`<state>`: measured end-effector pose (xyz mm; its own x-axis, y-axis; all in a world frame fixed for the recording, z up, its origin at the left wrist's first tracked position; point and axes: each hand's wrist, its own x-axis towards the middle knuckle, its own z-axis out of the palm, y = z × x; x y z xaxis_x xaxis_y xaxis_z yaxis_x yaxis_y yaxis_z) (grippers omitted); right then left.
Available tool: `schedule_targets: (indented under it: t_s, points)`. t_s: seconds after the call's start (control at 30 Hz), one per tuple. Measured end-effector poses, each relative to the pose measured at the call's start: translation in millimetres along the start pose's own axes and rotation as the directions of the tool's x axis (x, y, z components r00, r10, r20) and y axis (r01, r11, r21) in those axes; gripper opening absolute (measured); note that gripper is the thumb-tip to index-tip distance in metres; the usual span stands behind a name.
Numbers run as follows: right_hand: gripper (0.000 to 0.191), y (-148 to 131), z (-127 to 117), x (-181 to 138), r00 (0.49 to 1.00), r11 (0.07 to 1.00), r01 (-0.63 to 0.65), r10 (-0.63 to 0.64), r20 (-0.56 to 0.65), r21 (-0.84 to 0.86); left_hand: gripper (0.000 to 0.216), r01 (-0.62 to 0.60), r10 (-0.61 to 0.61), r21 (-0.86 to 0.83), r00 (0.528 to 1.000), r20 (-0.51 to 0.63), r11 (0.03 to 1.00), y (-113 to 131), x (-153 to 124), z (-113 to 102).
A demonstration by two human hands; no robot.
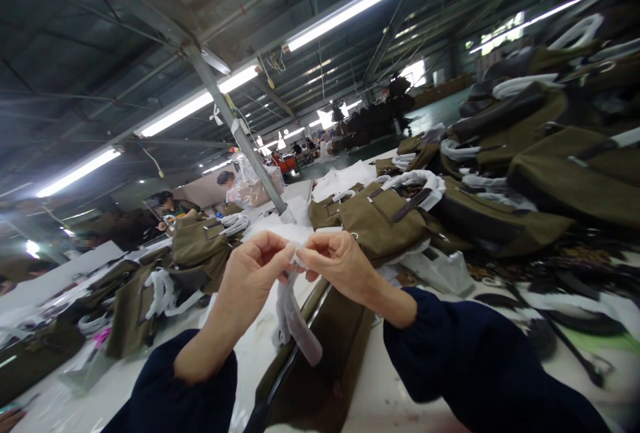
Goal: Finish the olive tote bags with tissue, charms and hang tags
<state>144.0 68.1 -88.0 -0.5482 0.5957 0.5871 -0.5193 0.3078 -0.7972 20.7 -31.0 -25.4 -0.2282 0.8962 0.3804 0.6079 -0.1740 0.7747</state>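
Observation:
My left hand (253, 276) and my right hand (343, 265) meet in the middle of the view, thumbs and fingertips pinched together. Between them is a small end of thin white wrapping (299, 261); its exact shape is mostly covered by my fingers. Just below hangs a bag handle wrapped in white (300, 333), curving down over an olive-brown bag (335, 359). That bag lies on the white table directly under my hands, with a dark trim and a shiny zipper-like line along its top edge.
More olive bags with white-wrapped handles lie ahead (383, 219), to the left (197, 246) and piled at the right (575, 173). Dark straps (565, 313) lie on the right of the table. A grey post (240, 133) rises beyond my hands. Co-workers sit at the far left.

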Motion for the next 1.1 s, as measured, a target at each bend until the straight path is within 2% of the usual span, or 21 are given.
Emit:
schedule_targets:
  t_s: [0.17, 0.27, 0.33, 0.4, 0.43, 0.5, 0.6, 0.7, 0.77, 0.83, 0.87, 0.93, 0.97, 1.03, 1.1]
  points:
    - [0.030, 4.2, -2.4, 3.2, 0.999, 1.000, -0.019, 0.019, 0.043, 0.004, 0.023, 0.094, -0.085, -0.268, 0.995, 0.046, 0.959, -3.4, 2.4, -3.2]
    - [0.030, 7.9, -2.9, 1.7, 0.999, 1.000, -0.017, 0.016, 0.046, 0.020, 0.023, 0.100, -0.085, -0.246, 0.994, 0.071, 0.964, -5.3, 4.4, -5.2]
    - [0.029, 8.8, -1.3, -0.5, 0.997, 1.000, 0.017, -0.018, -0.081, -0.018, 0.021, 0.068, -0.061, -0.231, 0.997, 0.038, 0.971, -5.6, 5.3, -4.8]
    - [0.032, 8.0, 2.2, -2.7, 0.970, 0.992, 0.067, -0.090, -0.224, -0.108, 0.020, 0.039, -0.041, -0.238, 0.999, -0.005, 0.970, -5.2, 5.4, -2.5]
    - [0.034, 7.2, 4.6, -3.4, 0.962, 0.984, 0.087, -0.124, -0.245, -0.156, 0.020, 0.028, -0.033, -0.244, 0.999, -0.015, 0.969, -4.8, 5.2, -0.9]
    - [0.037, 6.5, 9.9, -4.2, 0.970, 0.972, 0.110, -0.151, -0.193, -0.206, 0.021, 0.017, -0.022, -0.262, 1.000, -0.018, 0.965, -3.6, 4.5, 1.8]
    - [0.035, 12.3, 16.1, -4.6, 0.985, 0.983, 0.095, -0.116, -0.130, -0.158, 0.019, 0.009, -0.022, -0.304, 0.999, -0.037, 0.953, 0.5, 3.3, 0.5]
    - [0.034, 27.1, 16.2, -6.7, 0.990, 0.999, 0.016, -0.022, -0.142, -0.044, 0.018, 0.006, -0.045, -0.344, 0.993, -0.105, 0.939, 7.5, 3.5, -9.8]
    - [0.035, 35.3, 12.8, -9.2, 0.995, 0.998, -0.058, 0.059, -0.084, 0.014, 0.019, -0.004, -0.057, -0.351, 0.985, -0.163, 0.936, 11.9, 3.9, -18.3]
    - [0.036, 35.6, 8.2, -10.9, 0.997, 0.997, -0.078, 0.077, -0.018, -0.016, 0.020, 0.000, -0.060, -0.337, 0.984, -0.169, 0.942, 14.8, 3.7, -24.1]
    - [0.034, 31.9, 6.1, -10.9, 0.999, 0.995, -0.045, 0.043, -0.024, -0.093, 0.019, -0.001, -0.051, -0.321, 0.987, -0.152, 0.947, 15.8, 3.2, -25.2]
    - [0.034, 18.2, 3.6, -8.6, 0.991, 0.933, 0.060, -0.099, -0.093, -0.354, 0.019, -0.026, -0.010, -0.273, 0.992, -0.130, 0.962, 17.8, 1.5, -24.4]
    - [0.037, 9.6, 3.6, -6.3, 0.979, 0.860, 0.101, -0.176, -0.105, -0.501, 0.019, -0.048, 0.017, -0.241, 0.992, -0.129, 0.969, 19.0, 0.4, -22.9]
    - [0.043, -6.8, 6.3, -0.2, 0.962, 0.680, 0.152, -0.269, -0.051, -0.717, 0.020, -0.082, 0.061, -0.176, 0.991, -0.122, 0.981, 22.2, -1.8, -19.7]
    - [0.040, -17.9, 10.4, 5.8, 0.959, 0.542, 0.191, -0.281, 0.038, -0.819, 0.018, -0.096, 0.086, -0.114, 0.992, -0.091, 0.989, 24.7, -3.6, -17.6]
